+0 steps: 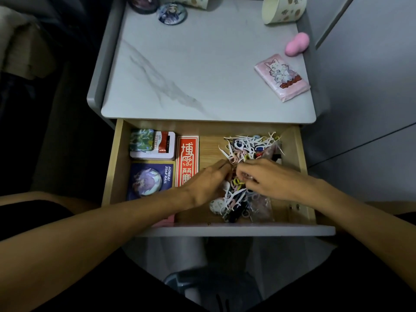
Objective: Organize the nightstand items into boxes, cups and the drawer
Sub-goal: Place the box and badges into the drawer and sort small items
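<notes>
Head view: inside the open drawer, the right grip is pinching pieces of the floss-pick pile. The left grip is digging in just beside it (fingertips hidden, so I cannot tell its closure).

The wooden drawer stands open at mid-frame. Stacked tins and a red box lie flat at its left, and a tangled pile of floss picks at its right.
</notes>
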### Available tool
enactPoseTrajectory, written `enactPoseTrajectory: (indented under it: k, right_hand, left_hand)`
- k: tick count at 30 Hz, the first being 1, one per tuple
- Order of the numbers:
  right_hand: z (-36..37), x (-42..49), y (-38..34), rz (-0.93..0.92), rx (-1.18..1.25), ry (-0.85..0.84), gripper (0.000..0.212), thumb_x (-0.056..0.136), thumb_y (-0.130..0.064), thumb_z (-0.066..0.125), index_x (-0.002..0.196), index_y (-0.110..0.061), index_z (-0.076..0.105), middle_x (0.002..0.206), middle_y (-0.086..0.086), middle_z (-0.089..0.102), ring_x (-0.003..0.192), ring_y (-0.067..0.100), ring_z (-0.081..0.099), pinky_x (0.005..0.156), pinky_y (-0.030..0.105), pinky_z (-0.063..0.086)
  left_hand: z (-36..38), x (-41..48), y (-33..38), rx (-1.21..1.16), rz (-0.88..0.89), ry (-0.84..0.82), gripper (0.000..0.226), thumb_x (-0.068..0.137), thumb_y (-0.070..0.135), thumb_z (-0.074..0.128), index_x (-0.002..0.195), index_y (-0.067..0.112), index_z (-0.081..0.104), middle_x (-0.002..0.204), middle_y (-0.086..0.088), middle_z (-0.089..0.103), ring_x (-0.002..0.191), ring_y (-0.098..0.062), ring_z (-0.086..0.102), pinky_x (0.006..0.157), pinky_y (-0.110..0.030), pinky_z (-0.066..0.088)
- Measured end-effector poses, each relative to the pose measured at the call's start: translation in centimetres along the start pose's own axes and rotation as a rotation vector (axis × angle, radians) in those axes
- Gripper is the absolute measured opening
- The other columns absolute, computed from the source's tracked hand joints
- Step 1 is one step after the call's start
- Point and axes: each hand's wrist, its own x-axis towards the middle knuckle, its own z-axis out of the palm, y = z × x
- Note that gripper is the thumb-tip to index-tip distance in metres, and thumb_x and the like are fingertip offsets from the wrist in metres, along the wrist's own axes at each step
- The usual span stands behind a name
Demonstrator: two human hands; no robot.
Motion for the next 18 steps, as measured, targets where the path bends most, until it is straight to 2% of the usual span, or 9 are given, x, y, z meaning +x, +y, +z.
enactPoseTrajectory:
  k: [2,4,6,9,12,15,18]
  right_hand:
    - [0.4,0.1,0.1,0.005,-0.009,-0.001,0.007,0.099,-0.018,0.050,0.095,-0.023,0.050,0.090,-0.007,0.057,0.072,0.005,0.058,0.067,0.025,0.051]
    - [0.8,0.1,0.2,-0.013,-0.033,-0.009,0.008,0.100,-0.019,0.051,0.101,-0.026,0.054,0.098,-0.008,0.061,0.070,-0.003,0.055,0.073,0.022,0.051]
    - [1.0,0.2,0.3,-0.045,-0.081,0.000,0.020,0.100,-0.020,0.050,0.115,-0.030,0.059,0.112,-0.012,0.059,0.071,-0.013,0.048,0.082,0.017,0.045]
    - [1.2,0.4,-0.1,-0.106,-0.111,0.009,0.033,0.101,-0.021,0.049,0.129,-0.038,0.055,0.122,-0.013,0.056,0.085,-0.008,0.052,0.086,0.017,0.046]
    - [2.0,0.8,-0.9,-0.185,-0.140,0.019,0.036,0.102,-0.030,0.048,0.137,-0.039,0.049,0.136,-0.011,0.053,0.085,-0.009,0.053,0.099,0.031,0.051]
    - [3.2,1.5,-1.3,-0.207,-0.233,0.036,0.038,0.100,-0.041,0.048,0.137,-0.033,0.046,0.126,-0.002,0.058,0.092,0.011,0.061,0.089,0.037,0.055]
    - [3.3,1.7,-1.1,-0.169,-0.283,-0.047,0.034,0.097,-0.041,0.055,0.126,-0.024,0.053,0.119,-0.001,0.057,0.103,0.016,0.059,0.091,0.034,0.049]
  left_hand:
    - [0.2,0.2,0.0,-0.068,-0.027,0.006,0.047,0.079,-0.004,0.073,0.119,0.011,0.052,0.122,-0.002,0.046,0.099,-0.019,0.058,0.081,-0.022,0.054]
    - [-0.3,0.6,0.0,-0.167,-0.093,0.024,0.045,0.082,-0.001,0.072,0.121,0.013,0.053,0.127,-0.002,0.046,0.110,-0.021,0.056,0.089,-0.022,0.053]
    - [-1.6,1.2,0.2,-0.239,-0.171,0.044,0.050,0.081,0.006,0.077,0.125,0.014,0.054,0.133,-0.003,0.046,0.118,-0.020,0.051,0.096,-0.018,0.043]
    - [-4.1,1.9,0.3,-0.305,-0.256,0.020,0.052,0.080,0.011,0.079,0.128,0.016,0.057,0.140,-0.004,0.047,0.123,-0.019,0.050,0.099,-0.018,0.038]
    - [-5.5,2.0,0.1,-0.454,-0.329,0.020,0.040,0.083,0.009,0.077,0.120,0.015,0.064,0.133,-0.002,0.059,0.117,-0.018,0.057,0.095,-0.021,0.044]
    - [-6.4,1.8,-0.2,-0.649,-0.406,0.064,0.028,0.083,0.007,0.076,0.109,0.018,0.069,0.110,-0.003,0.070,0.096,-0.010,0.063,0.087,-0.017,0.046]
    - [-7.0,1.4,-0.2,-0.769,-0.455,0.065,0.020,0.085,0.006,0.074,0.104,0.010,0.070,0.097,-0.003,0.071,0.088,-0.009,0.063,0.083,-0.017,0.049]
